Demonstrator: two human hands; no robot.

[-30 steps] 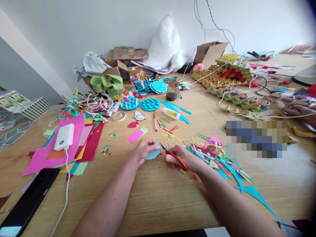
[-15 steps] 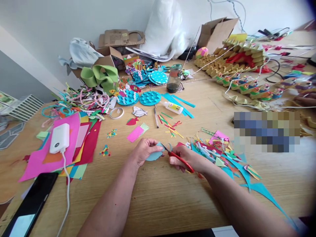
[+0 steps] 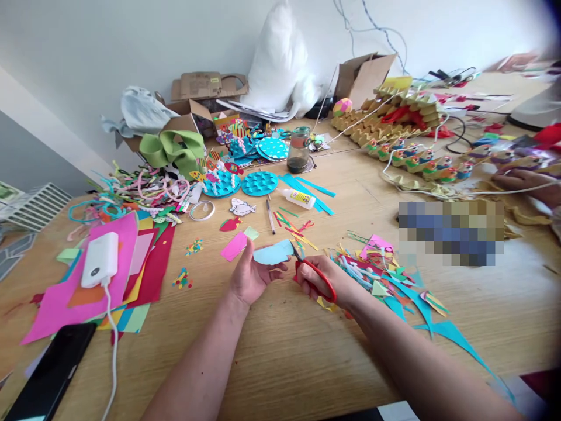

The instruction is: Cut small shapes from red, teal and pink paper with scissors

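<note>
A light blue piece of paper (image 3: 272, 253) with a curved lower edge lies across my left hand (image 3: 256, 275), its fingers underneath and its thumb raised at the left end. Red-handled scissors (image 3: 322, 282) are gripped in my right hand (image 3: 318, 278). Their dark blades point up and left, with the tips at the right end of the paper. Whether the blades touch it, I cannot tell. Just beyond my hands lie a pink paper piece (image 3: 234, 246), thin coloured paper strips (image 3: 298, 233) and a pen (image 3: 270, 217).
Paper scraps (image 3: 394, 280) spread to the right. On the left are coloured sheets (image 3: 153, 263), a white power bank (image 3: 100, 260) with a cable and a phone (image 3: 52, 371). Farther back stand a glue bottle (image 3: 300, 199) and a glass jar (image 3: 298, 151). Another person's hand (image 3: 521, 180) touches egg-carton pieces at right.
My left hand has opened its pinch, with the thumb lifted and the paper turned more level. A curled sliver near the blades no longer shows. The camera view has shifted slightly.
</note>
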